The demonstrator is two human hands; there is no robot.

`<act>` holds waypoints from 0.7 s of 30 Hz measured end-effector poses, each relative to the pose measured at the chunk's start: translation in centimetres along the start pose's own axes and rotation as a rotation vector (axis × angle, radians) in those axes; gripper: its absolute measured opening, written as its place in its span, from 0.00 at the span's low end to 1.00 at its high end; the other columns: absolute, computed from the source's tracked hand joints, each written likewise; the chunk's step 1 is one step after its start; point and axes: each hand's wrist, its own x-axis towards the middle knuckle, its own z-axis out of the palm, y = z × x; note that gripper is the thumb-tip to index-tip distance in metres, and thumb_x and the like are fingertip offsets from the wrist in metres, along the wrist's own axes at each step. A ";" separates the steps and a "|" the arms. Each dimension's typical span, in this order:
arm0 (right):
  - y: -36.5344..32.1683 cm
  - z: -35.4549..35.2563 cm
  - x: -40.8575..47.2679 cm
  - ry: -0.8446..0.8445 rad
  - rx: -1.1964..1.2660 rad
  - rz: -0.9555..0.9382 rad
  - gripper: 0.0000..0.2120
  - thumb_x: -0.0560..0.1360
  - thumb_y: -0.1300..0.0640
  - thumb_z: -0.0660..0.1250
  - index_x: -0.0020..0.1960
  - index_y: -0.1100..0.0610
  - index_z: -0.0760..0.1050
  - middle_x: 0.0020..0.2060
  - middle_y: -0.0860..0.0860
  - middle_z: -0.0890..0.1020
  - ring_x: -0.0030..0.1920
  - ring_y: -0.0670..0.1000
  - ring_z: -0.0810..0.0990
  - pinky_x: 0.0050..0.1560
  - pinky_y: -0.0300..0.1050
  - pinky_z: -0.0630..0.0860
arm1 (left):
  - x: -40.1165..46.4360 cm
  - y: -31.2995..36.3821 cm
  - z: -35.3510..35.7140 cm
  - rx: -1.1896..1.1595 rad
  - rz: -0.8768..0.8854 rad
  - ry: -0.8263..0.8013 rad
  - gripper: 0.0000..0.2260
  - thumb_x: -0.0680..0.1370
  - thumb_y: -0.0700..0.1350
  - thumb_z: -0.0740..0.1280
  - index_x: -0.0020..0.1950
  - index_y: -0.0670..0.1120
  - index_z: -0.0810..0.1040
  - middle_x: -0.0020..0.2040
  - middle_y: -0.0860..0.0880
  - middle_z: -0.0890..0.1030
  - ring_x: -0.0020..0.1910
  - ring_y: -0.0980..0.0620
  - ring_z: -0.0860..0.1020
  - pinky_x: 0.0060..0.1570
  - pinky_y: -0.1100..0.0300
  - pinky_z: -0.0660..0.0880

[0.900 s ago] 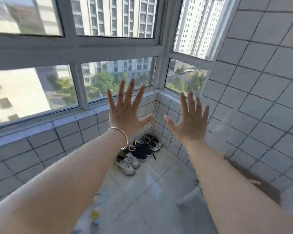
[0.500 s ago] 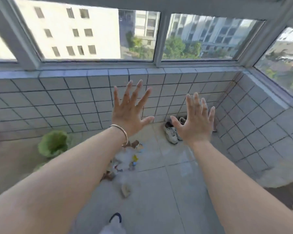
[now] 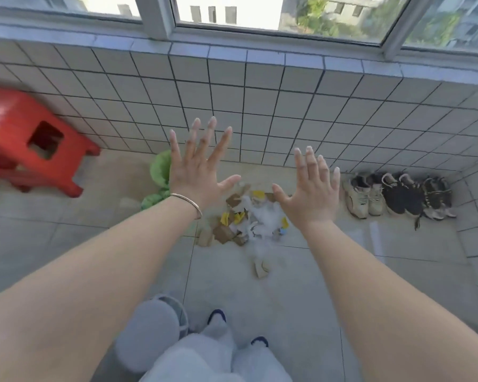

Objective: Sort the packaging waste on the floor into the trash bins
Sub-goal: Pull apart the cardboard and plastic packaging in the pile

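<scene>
A heap of packaging waste [image 3: 249, 219] lies on the tiled floor ahead: brown cardboard scraps, white plastic film and yellow bits. One loose cardboard piece [image 3: 261, 267] sits nearer to me. My left hand [image 3: 198, 172] is stretched out above the heap's left side, fingers spread, holding nothing, with a thin bangle on the wrist. My right hand [image 3: 311, 191] hovers over the heap's right side, fingers apart and empty. A green bag-lined bin [image 3: 159, 172] stands against the wall, partly hidden behind my left hand. A grey round bin [image 3: 152, 329] stands by my feet.
A red plastic stool [image 3: 31, 139] stands at the left by the tiled wall [image 3: 260, 106]. Several shoes [image 3: 398, 194] are lined up at the right along the wall. My legs and slippers [image 3: 218, 348] show at the bottom. Windows run above the wall.
My view has swung down and left from the window corner to the floor. The waste heap, the stool and my legs came into view. Both hands stay spread and empty.
</scene>
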 end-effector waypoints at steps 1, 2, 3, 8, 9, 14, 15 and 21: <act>-1.0 0.6 0.4 -0.013 0.010 -0.011 0.38 0.75 0.35 0.52 0.78 0.49 0.42 0.78 0.49 0.48 0.77 0.54 0.49 0.76 0.59 0.44 | 0.0 -1.3 0.5 0.007 -0.014 -0.007 0.39 0.73 0.70 0.49 0.72 0.56 0.28 0.78 0.49 0.39 0.78 0.45 0.41 0.71 0.37 0.37; -2.0 1.2 0.8 -0.027 0.017 -0.023 0.38 0.75 0.35 0.53 0.78 0.49 0.43 0.78 0.49 0.48 0.77 0.54 0.49 0.76 0.59 0.44 | -0.1 -2.4 0.8 0.018 -0.025 -0.015 0.39 0.73 0.70 0.49 0.73 0.56 0.30 0.78 0.49 0.39 0.78 0.45 0.41 0.71 0.37 0.38; -2.8 1.9 1.2 -0.040 0.021 -0.037 0.37 0.75 0.35 0.53 0.78 0.49 0.43 0.78 0.49 0.48 0.77 0.54 0.49 0.76 0.58 0.44 | -0.2 -3.5 1.2 0.033 -0.034 -0.026 0.39 0.73 0.70 0.49 0.75 0.56 0.32 0.78 0.49 0.40 0.78 0.44 0.42 0.71 0.37 0.39; -5.4 4.6 3.6 -0.110 0.038 -0.087 0.35 0.76 0.38 0.53 0.77 0.50 0.45 0.78 0.50 0.49 0.78 0.54 0.49 0.76 0.57 0.42 | 0.1 -8.1 2.9 0.075 -0.101 -0.078 0.38 0.74 0.68 0.52 0.76 0.55 0.37 0.79 0.48 0.43 0.78 0.44 0.44 0.72 0.37 0.40; -5.8 5.0 4.2 -0.124 0.035 -0.102 0.35 0.77 0.39 0.53 0.77 0.50 0.45 0.78 0.50 0.49 0.78 0.54 0.49 0.76 0.57 0.43 | 0.3 -8.6 3.3 0.071 -0.118 -0.084 0.38 0.74 0.68 0.52 0.76 0.55 0.37 0.79 0.48 0.43 0.78 0.44 0.44 0.72 0.37 0.40; -7.5 6.1 7.7 -0.188 0.032 -0.177 0.34 0.77 0.40 0.51 0.78 0.50 0.45 0.78 0.49 0.49 0.78 0.53 0.48 0.76 0.57 0.43 | 1.8 -9.2 4.6 0.067 -0.185 -0.131 0.38 0.74 0.68 0.52 0.76 0.56 0.37 0.79 0.48 0.43 0.78 0.45 0.44 0.72 0.37 0.39; -7.6 6.1 8.4 -0.191 0.024 -0.190 0.34 0.77 0.39 0.51 0.78 0.50 0.45 0.78 0.49 0.48 0.78 0.53 0.48 0.77 0.57 0.43 | 2.3 -9.0 4.9 0.067 -0.193 -0.130 0.38 0.74 0.68 0.52 0.76 0.56 0.36 0.79 0.49 0.42 0.78 0.44 0.44 0.72 0.37 0.39; -9.6 4.9 12.6 -0.187 0.034 -0.213 0.34 0.77 0.39 0.52 0.77 0.49 0.45 0.78 0.49 0.49 0.78 0.53 0.48 0.77 0.56 0.43 | 5.0 -8.4 4.5 0.030 -0.194 -0.144 0.39 0.74 0.69 0.51 0.76 0.56 0.36 0.79 0.49 0.42 0.78 0.44 0.44 0.72 0.37 0.39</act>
